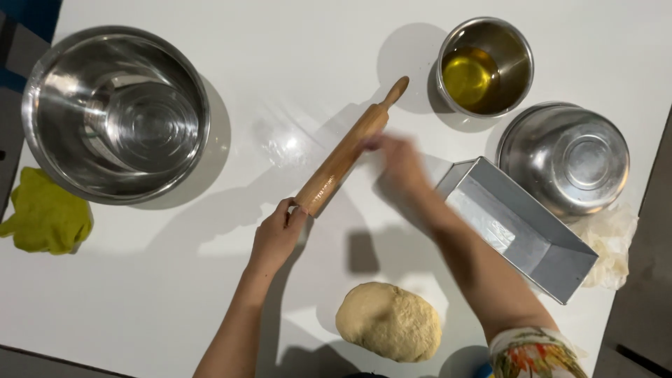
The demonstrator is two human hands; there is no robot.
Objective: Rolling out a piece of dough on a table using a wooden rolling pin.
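Wooden rolling pin [344, 155] sits over the white table [210, 280], long axis diagonal from near-left handle up to far-right handle. Left hand [276, 234] fingers curled around the near handle, gripping it. Right hand [400, 162] blurred, resting against the pin barrel just right of its middle; can't tell if its fingers are spread or curled. Dough ball [389, 321] lies near the table's front edge, below both hands, apart from the pin, roughly between the two forearms, nearer the right one.
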